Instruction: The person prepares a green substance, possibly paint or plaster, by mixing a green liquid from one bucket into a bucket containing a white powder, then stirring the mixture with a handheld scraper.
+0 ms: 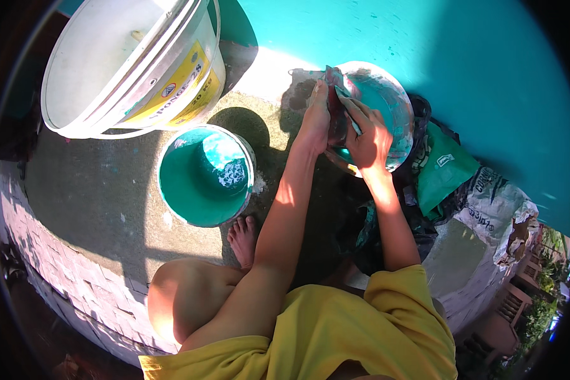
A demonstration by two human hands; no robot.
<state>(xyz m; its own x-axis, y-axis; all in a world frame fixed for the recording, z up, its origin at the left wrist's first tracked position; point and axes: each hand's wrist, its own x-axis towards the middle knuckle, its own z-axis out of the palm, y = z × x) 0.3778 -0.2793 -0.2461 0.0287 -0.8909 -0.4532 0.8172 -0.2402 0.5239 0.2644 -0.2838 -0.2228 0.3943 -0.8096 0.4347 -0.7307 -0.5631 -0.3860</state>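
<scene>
My left hand (318, 120) is closed on the edge of a dark maroon flat piece (337, 117), which is wet-looking and stands tilted. In my right hand (368, 136) is a slim, teal-smeared tool (356, 125), its edge against or very near the piece; its exact kind is partly hidden by my fingers. Both hands are over the near left side of a round, paint-stained tub (401, 107) with teal liquid in it. To the left of my forearms stands a small pail (250, 166), coated teal inside, holding some foamy liquid.
A large white bucket (111, 120) with a yellow label leans at the upper left. Black plastic bags (386, 237), a green packet (446, 168) and a torn white sack (497, 209) lie at the right. A teal wall (487, 76) rises beyond the tub. My bare foot (242, 240) is beside the pail.
</scene>
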